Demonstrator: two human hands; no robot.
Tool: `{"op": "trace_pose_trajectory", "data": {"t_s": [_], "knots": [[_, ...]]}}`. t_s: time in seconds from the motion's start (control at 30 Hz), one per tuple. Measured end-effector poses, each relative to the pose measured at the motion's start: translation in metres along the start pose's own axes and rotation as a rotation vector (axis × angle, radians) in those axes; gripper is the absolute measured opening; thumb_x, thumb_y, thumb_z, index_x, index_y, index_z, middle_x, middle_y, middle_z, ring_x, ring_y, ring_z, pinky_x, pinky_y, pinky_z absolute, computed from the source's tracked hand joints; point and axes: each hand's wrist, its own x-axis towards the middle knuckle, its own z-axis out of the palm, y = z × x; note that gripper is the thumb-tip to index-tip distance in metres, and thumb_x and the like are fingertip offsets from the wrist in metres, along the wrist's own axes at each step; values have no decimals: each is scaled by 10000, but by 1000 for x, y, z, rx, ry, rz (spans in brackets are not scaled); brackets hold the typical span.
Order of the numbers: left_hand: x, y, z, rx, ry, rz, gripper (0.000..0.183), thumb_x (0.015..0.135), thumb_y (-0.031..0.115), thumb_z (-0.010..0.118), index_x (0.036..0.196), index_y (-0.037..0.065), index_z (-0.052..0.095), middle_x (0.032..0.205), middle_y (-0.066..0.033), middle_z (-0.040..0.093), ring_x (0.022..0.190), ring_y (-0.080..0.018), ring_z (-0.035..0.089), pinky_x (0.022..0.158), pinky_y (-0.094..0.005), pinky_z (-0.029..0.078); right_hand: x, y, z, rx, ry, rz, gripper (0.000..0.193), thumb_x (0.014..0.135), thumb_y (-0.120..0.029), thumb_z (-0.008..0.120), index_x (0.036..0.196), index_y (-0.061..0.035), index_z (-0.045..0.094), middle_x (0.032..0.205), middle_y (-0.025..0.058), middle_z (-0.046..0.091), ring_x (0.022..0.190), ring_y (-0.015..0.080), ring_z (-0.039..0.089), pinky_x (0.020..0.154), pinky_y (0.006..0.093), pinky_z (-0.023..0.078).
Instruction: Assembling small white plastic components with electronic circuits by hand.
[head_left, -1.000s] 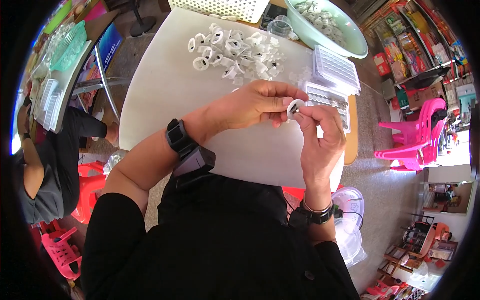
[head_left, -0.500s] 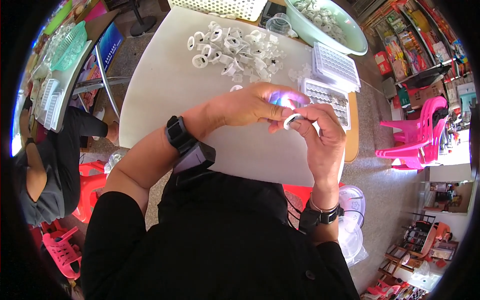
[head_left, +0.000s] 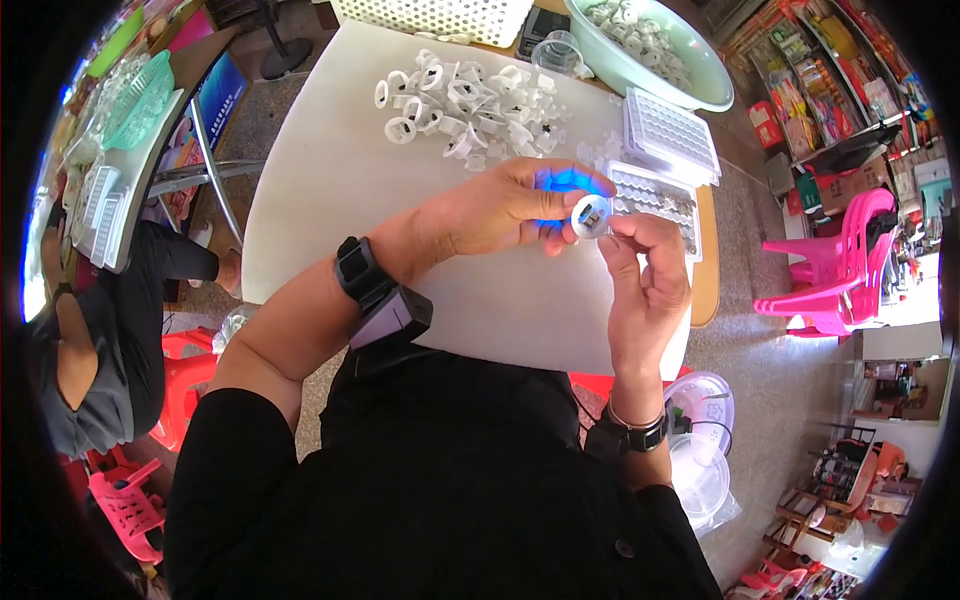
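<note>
A small round white light piece (head_left: 591, 215) with dark metal parts on its face is held up over the table. My left hand (head_left: 495, 212) grips it from the left between thumb and fingers, and blue light glows on those fingers. At its right edge, the thumb and forefinger of my right hand (head_left: 648, 275) pinch it. Beyond my hands lies a loose heap of white plastic pieces (head_left: 470, 105), many round-faced with dark marks. Beside my right hand is a white tray (head_left: 615, 168) with rows of small pieces.
Stacked white trays (head_left: 672, 135) stand at the table's right edge. A pale green basin (head_left: 715, 92) of similar pieces, a clear cup (head_left: 558, 52) and a cream perforated basket (head_left: 440, 15) are at the back. Pink chairs (head_left: 840, 265) stand right; a seated person (head_left: 110, 330) is at left.
The white piece has turned so its round face with dark parts shows. The glow between my hands went from bright white-pink to blue. Both hands remain at nearly the same place.
</note>
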Motion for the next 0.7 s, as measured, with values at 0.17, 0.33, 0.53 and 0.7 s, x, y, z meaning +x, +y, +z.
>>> {"op": "trace_pose_trajectory", "data": {"t_s": [0.17, 0.33, 0.53, 0.7], "knots": [[0, 2, 2, 10, 30, -26, 308, 966, 143, 535, 1239, 1, 528, 891, -50, 583, 780, -121, 564, 667, -269, 483, 0, -2, 3, -237, 3, -145, 197, 774, 53, 672, 947, -43, 672, 907, 78, 568, 810, 189, 558, 676, 287, 462], [2, 0, -1, 20, 40, -52, 288, 965, 145, 538, 1222, 13, 540, 911, -53, 585, 793, -125, 564, 680, -273, 487, -2, 7, 3, -346, -38, -219, 231, 742, 53, 687, 947, -52, 673, 922, 87, 570, 827, 220, 560, 687, 325, 468], [0, 1, 6, 225, 79, -27, 322, 964, 216, 545, 1221, 23, 528, 954, -38, 596, 729, -100, 549, 657, -243, 466, -2, 0, 8, -179, -47, -83, 347, 712, 14, 729, 1037, -58, 629, 954, 98, 568, 835, 225, 555, 693, 329, 471], [0, 1, 5, 291, 54, -23, 316, 961, 218, 553, 1212, 27, 532, 962, -23, 600, 733, -80, 545, 657, -233, 468, -1, 7, 9, -291, -50, -186, 306, 724, -8, 738, 983, -44, 580, 893, 73, 579, 753, 192, 527, 679, 309, 457]]}}
